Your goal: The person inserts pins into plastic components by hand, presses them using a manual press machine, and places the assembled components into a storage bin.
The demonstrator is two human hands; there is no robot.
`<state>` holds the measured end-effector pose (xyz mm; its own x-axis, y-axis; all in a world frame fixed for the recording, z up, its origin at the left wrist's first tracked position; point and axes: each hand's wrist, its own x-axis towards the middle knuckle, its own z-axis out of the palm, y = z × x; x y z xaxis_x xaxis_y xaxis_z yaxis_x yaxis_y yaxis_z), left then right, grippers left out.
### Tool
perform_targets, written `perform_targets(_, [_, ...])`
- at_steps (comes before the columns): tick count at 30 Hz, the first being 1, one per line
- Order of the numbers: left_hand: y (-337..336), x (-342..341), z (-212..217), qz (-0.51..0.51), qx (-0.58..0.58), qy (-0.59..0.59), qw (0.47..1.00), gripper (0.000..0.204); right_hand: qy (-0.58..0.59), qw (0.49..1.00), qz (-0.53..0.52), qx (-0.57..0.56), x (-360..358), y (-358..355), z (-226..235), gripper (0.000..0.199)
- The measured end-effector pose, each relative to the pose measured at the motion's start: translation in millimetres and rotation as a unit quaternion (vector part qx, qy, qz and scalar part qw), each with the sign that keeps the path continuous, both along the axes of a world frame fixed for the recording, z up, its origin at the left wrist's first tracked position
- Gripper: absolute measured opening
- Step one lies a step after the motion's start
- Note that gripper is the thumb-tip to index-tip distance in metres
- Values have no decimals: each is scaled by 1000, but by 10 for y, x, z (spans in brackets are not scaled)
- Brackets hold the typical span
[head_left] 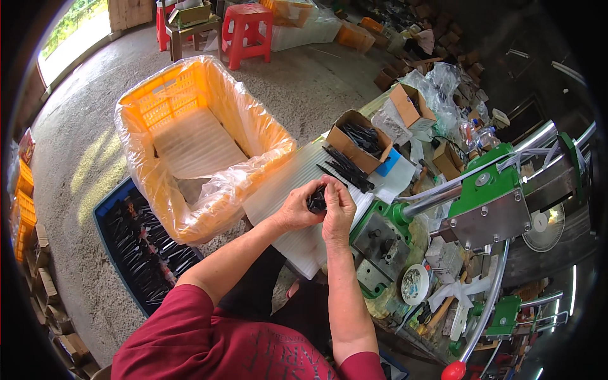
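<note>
In front of me, above a white ribbed foam sheet [278, 206], my left hand [296, 208] is closed around a small bunch of black pieces [316, 200]. My right hand [339, 210] grips the same bunch from the other side, its fingers bent over the top. The exact kind of the pieces is mostly hidden by my fingers. Just beyond my hands, a loose pile of slender black pieces [347, 170] lies on the sheet. Behind that pile stands an open cardboard box [349, 147] with more black pieces inside.
Left of the sheet sits a yellow crate [171, 95] lined with clear plastic. A blue bin [109, 204] of long black pieces rests on the floor. At right stands a green hand press [484, 180] with a red lever knob [453, 371], near a white bowl [415, 285].
</note>
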<state>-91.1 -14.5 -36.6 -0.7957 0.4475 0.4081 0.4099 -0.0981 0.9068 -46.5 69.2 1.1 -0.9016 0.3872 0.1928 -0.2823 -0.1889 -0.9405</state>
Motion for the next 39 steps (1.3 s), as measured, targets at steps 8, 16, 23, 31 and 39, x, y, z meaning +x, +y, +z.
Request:
perform_targets(8, [16, 18, 2, -5, -7, 30, 1000, 50, -6, 981, -19, 192, 8, 81, -165, 31])
perform_targets(16, [31, 26, -32, 25, -5, 14, 1000, 37, 24, 979, 16, 204, 48, 88, -124, 46])
perform_targets(23, [92, 32, -18, 13, 4, -15, 1000, 34, 65, 981, 23, 180, 46, 114, -101, 57])
perform_targets(31, [89, 32, 49, 65, 103, -68, 990, 33, 34, 997, 74, -5, 114, 225, -518, 55])
perform_targets(39, [108, -58, 64, 119, 229, -202, 945, 32, -29, 999, 1, 36, 105, 104, -595, 49])
